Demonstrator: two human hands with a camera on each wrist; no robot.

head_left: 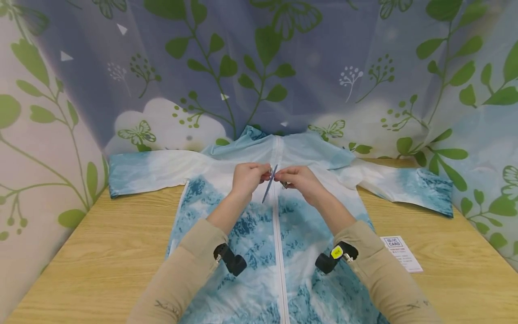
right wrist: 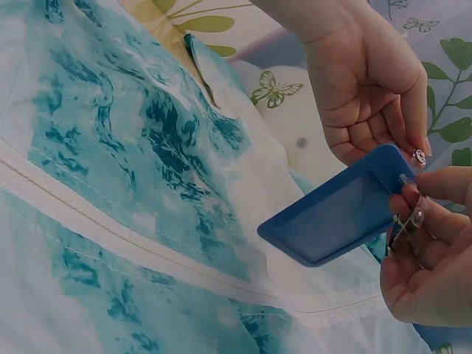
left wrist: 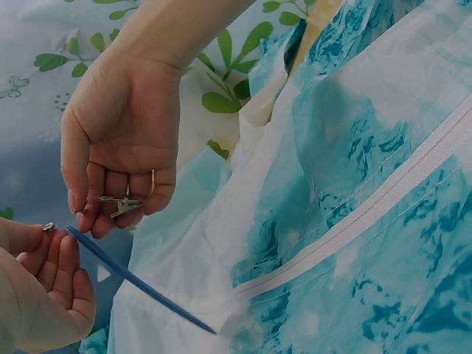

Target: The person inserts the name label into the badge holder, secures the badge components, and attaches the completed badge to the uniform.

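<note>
A blue card holder (right wrist: 335, 210) hangs tilted between the two hands, above a blue-and-white zipped jacket (head_left: 251, 243). My left hand (head_left: 247, 177) pinches a small round metal snap (right wrist: 419, 156) beside the holder's top end. My right hand (head_left: 301, 181) holds a metal badge clip (left wrist: 124, 205) among its fingers. Its thumb and forefinger (right wrist: 435, 186) pinch a clear strap at the holder's slot end. In the head view the holder shows nearly edge-on. How the strap passes through the slot is partly hidden by the fingers.
The jacket lies spread on a wooden table (head_left: 117, 252), its sleeves stretched to both sides. A white printed card (head_left: 401, 254) marked "ID/IC CARD" lies right of it. A leaf-patterned curtain (head_left: 243, 67) stands behind the table and at its sides.
</note>
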